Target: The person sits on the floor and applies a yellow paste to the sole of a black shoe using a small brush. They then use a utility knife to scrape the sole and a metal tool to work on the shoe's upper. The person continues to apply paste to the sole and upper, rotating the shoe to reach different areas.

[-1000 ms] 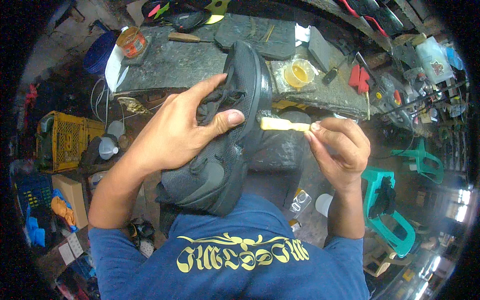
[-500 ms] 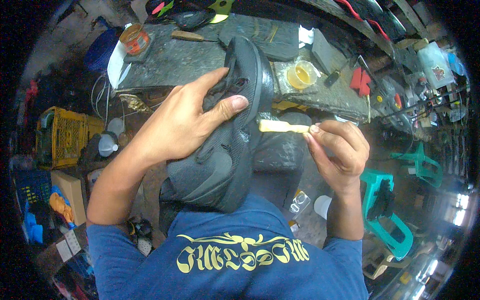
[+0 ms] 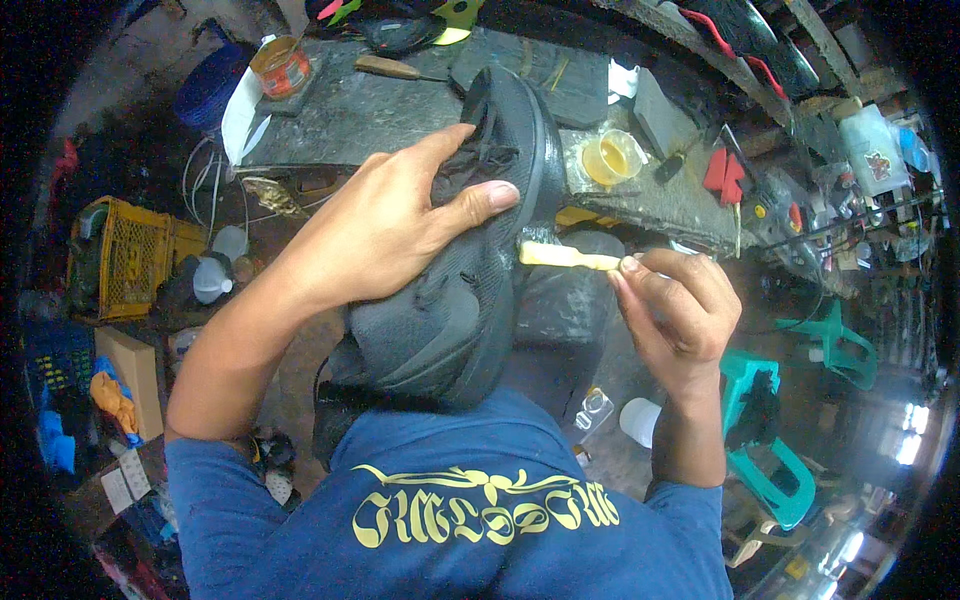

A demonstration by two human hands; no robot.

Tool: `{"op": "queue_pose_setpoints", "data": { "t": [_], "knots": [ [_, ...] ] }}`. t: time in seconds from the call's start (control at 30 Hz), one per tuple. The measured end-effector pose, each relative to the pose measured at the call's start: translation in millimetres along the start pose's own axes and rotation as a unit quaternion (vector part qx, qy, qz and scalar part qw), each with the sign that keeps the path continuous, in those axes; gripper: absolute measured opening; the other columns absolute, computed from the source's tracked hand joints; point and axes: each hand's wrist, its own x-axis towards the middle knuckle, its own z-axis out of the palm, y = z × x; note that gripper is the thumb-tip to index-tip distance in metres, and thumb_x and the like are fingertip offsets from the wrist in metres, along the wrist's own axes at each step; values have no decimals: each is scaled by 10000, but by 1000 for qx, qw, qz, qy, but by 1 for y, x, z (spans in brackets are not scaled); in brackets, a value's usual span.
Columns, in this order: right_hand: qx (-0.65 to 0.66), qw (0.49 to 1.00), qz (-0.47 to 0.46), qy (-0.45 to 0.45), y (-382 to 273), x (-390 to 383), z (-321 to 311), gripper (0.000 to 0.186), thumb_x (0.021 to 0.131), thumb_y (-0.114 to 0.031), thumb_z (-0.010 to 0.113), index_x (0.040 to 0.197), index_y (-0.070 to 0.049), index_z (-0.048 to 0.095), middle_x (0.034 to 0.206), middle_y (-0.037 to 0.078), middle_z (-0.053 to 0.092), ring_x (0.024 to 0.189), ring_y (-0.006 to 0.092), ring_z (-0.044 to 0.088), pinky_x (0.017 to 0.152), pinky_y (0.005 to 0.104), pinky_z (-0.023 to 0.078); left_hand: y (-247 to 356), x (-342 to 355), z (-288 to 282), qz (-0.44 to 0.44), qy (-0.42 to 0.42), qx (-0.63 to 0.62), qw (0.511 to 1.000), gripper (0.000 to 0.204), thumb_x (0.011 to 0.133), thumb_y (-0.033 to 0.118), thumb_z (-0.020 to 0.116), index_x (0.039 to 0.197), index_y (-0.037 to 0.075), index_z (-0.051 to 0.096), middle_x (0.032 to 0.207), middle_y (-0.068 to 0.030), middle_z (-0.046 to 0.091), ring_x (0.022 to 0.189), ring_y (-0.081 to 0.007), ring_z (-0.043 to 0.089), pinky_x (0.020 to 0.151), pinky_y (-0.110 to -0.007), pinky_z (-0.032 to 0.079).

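Note:
My left hand (image 3: pixel 390 225) grips a black mesh shoe (image 3: pixel 430 340) from the left, thumb pressing on its upper and fingers curled over it. The shoe is held lengthwise, sole edge facing right, with a glossy strip along that edge. Between the thumb and fingertips of my right hand (image 3: pixel 670 310) is a brush with a pale yellow handle (image 3: pixel 565 256), its bristles against the lower part of the glossy sole edge.
Ahead is a worn grey bench (image 3: pixel 330 125) holding a wooden-handled tool (image 3: pixel 385 68), a jar (image 3: pixel 278 70), a cup of yellow liquid (image 3: pixel 610 158) and red pieces (image 3: pixel 720 175). A yellow crate (image 3: pixel 130 260) stands left; green plastic furniture (image 3: pixel 760 470) stands right.
The shoe and my left hand have shifted slightly up and right. The brush stays at the sole edge, a little lower, with my right hand still pinching it.

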Motion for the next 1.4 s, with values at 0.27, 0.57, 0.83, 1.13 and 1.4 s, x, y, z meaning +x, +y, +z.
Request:
{"op": "queue_pose_setpoints", "data": {
  "t": [0.27, 0.57, 0.83, 1.13, 1.4],
  "knots": [
    [1, 1000, -16, -14, -3, 4, -1, 239, 730, -114, 885, 925, -121, 746, 908, 44, 730, 669, 226, 645, 556, 352, 470, -1, 0, 0, 17, 10, 17, 1000, 802, 962, 533, 668, 1355, -154, 532, 1163, -374, 663, 1158, -458, 661, 976, -468, 521],
    [20, 999, -17, -36, -7, 9, -3, 209, 738, -117, 873, 901, -115, 741, 899, 39, 726, 660, 224, 636, 561, 352, 473, -3, 1, 1, 21, 2, 29, 999, 827, 957, 556, 660, 1355, -157, 529, 1159, -383, 657, 1155, -470, 655, 984, -480, 517],
    [72, 997, -2, -38, -3, 11, -9, 221, 734, -112, 874, 920, -123, 756, 889, 50, 731, 683, 230, 656, 585, 366, 482, -1, 2, -3, 32, -28, 39, 998, 865, 944, 597, 650, 1365, -149, 531, 1189, -376, 654, 1172, -470, 645, 1014, -475, 506],
    [55, 997, -48, -14, 1, 15, -33, 242, 669, -119, 885, 882, -120, 770, 865, 35, 717, 662, 223, 592, 590, 353, 399, 3, 16, -16, 55, -140, 53, 987, 891, 898, 634, 685, 1317, -146, 588, 1188, -362, 668, 1165, -435, 665, 1016, -449, 511],
    [44, 996, -81, -2, 0, 18, -33, 277, 644, -121, 864, 909, -130, 786, 860, 32, 714, 659, 212, 582, 590, 348, 397, 16, 15, -18, 67, -145, 61, 985, 883, 896, 635, 688, 1291, -149, 599, 1129, -369, 678, 1119, -442, 683, 985, -453, 527]
  ]
}}
